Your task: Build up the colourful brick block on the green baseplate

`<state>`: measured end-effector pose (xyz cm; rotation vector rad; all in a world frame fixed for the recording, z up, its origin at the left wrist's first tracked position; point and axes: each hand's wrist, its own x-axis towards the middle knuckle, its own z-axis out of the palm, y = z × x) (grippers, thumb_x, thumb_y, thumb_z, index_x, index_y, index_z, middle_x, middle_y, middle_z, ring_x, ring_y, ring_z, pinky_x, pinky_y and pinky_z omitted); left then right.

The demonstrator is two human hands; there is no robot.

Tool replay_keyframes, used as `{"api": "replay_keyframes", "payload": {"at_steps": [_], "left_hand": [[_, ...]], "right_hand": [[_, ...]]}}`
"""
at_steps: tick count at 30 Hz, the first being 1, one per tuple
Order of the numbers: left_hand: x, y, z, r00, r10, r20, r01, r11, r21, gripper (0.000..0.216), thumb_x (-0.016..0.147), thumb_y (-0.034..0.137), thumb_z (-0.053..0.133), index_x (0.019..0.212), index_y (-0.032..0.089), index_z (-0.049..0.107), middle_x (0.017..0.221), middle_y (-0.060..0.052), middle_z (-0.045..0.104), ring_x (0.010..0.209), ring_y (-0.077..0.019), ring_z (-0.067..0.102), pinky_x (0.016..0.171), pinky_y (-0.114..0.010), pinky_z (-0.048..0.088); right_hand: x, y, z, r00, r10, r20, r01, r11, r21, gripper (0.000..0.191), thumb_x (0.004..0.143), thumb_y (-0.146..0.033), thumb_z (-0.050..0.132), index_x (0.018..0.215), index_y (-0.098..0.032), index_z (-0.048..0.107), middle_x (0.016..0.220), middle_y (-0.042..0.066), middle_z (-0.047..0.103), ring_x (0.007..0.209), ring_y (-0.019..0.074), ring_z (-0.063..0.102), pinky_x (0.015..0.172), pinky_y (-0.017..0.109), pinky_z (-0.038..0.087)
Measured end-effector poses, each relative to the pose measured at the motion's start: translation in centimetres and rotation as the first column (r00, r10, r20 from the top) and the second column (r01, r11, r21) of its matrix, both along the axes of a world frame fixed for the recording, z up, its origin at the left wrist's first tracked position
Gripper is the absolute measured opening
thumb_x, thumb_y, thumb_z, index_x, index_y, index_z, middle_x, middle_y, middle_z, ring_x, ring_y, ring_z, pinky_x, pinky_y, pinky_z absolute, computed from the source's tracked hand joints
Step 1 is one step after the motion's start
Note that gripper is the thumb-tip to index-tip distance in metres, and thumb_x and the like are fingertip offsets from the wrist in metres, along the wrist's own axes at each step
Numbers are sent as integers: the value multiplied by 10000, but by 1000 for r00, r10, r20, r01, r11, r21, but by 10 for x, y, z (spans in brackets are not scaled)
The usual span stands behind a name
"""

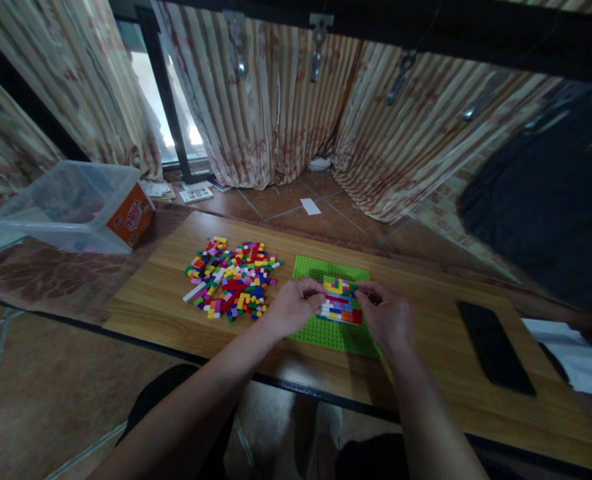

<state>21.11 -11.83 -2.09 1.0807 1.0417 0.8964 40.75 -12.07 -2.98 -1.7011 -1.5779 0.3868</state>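
A green baseplate (pixel 310 268) lies on the wooden board (pixel 166 293), with a multicoloured block of small bricks (pixel 340 303) built on it. My left hand (pixel 296 308) rests on the plate's left side, fingers curled and pinched against the left edge of the brick block. On the right, my right hand (pixel 389 317) has its fingers closed against the block's upper right edge. Whether either hand holds a loose brick is hidden. A pile of loose coloured bricks (pixel 231 277) lies to the left of the plate.
A clear plastic bin (pixel 71 207) with an orange label stands at the far left on the floor. A black phone (pixel 493 343) lies flat on the board's right part, white paper (pixel 571 353) beyond it. Striped curtains hang behind.
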Motion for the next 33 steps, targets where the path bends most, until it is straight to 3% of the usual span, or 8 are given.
{"api": "replay_keyframes", "payload": {"at_steps": [8,14,19,26,30,33], "left_hand": [[0,1,-2,1000,0,18,0,1000,-5,27,779,139,624,779,140,651,653,20,611,548,-68,515,552,-185,428],[0,1,-2,1000,-11,-1,11,1000,2,39,780,157,631,798,142,661,685,11,626,577,-78,538,568,-191,439],[-1,0,-1,999,-14,-31,15,1000,6,48,785,146,610,795,144,657,683,15,615,578,-85,543,573,-200,449],[1,-1,-7,998,-27,-62,29,999,36,52,794,155,603,806,148,653,664,18,600,587,-90,544,577,-200,444],[0,0,-8,993,-44,-109,57,991,122,82,809,155,576,806,142,656,650,17,597,590,-93,549,581,-196,452],[-13,4,-3,962,7,-273,66,964,256,121,816,153,559,807,138,679,689,-3,649,640,-112,591,621,-204,476]], "right_hand": [[4,5,0,993,-114,-21,114,993,25,380,813,-478,571,942,-158,732,816,111,723,674,218,620,662,366,486],[-2,14,-10,997,-80,2,80,997,-23,520,832,-539,540,1104,-123,689,1001,165,701,826,253,631,775,414,489],[-9,14,-12,998,-53,-40,52,998,-45,480,844,-513,529,1072,-129,703,1047,165,708,912,264,646,866,429,477],[-14,11,-12,994,-49,-93,42,996,-79,476,850,-509,501,1056,-137,713,1033,159,729,925,276,662,870,430,483],[-15,11,-13,998,-31,-63,26,996,-80,507,839,-528,481,1049,-130,715,1063,170,721,958,291,653,889,444,472],[-14,12,-13,999,-29,-39,25,995,-94,521,847,-536,456,1056,-135,715,1062,165,722,954,290,656,885,442,474]]}}
